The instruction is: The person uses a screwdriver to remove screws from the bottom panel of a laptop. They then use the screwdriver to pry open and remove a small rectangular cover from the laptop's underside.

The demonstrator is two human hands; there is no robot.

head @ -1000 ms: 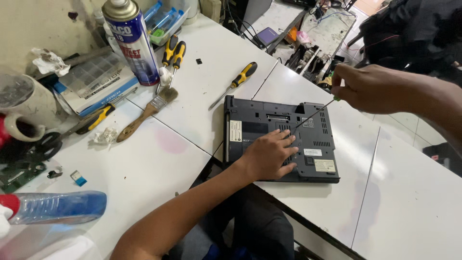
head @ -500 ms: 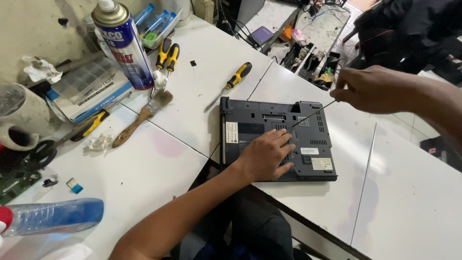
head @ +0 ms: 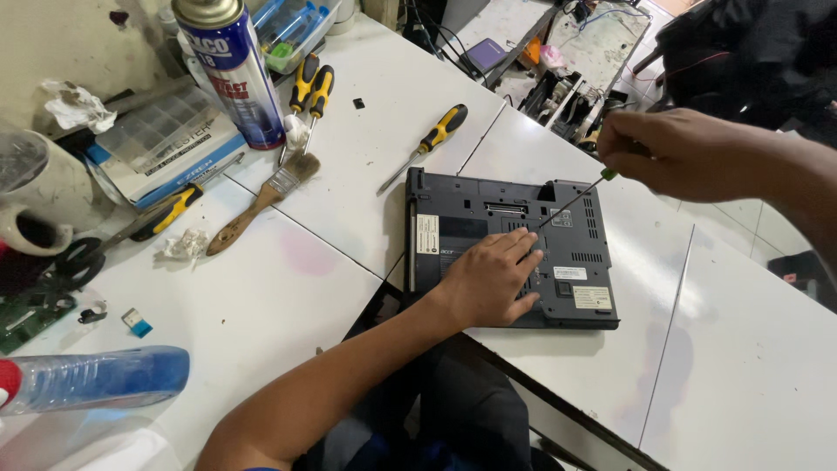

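- Dark grey laptop [head: 510, 253], flipped underside up, lying on the white table [head: 349, 148] at its near edge, partly over the seam between two tabletops.
- Pressed flat on the laptop's base: left hand [head: 493, 279], palm down, fingers spread and stretched toward the middle of the underside, closed on nothing.
- Raised over the far right corner of the laptop: right hand [head: 676, 153], fingers pinched together round the green handle of a thin screwdriver [head: 575, 199].
- Slanted down and to the left from that hand: the screwdriver's shaft, tip at the laptop's underside just beyond the left fingertips; whether touching a screw, cannot tell.
- Just left of the laptop's far corner: yellow-and-black screwdriver [head: 427, 144] lying loose on the table.
- Further left: wooden paintbrush [head: 261, 202], a pair of yellow-handled pliers [head: 309, 87], and a tall blue spray can [head: 231, 74] standing upright.
- Beside the can: clear plastic parts box [head: 157, 135], with another yellow-handled screwdriver [head: 170, 212] in front of it.
- Near the left edge: black scissors [head: 70, 262], a white mug [head: 44, 196], and a blue plastic bottle [head: 96, 379] on its side, all well apart from both hands.
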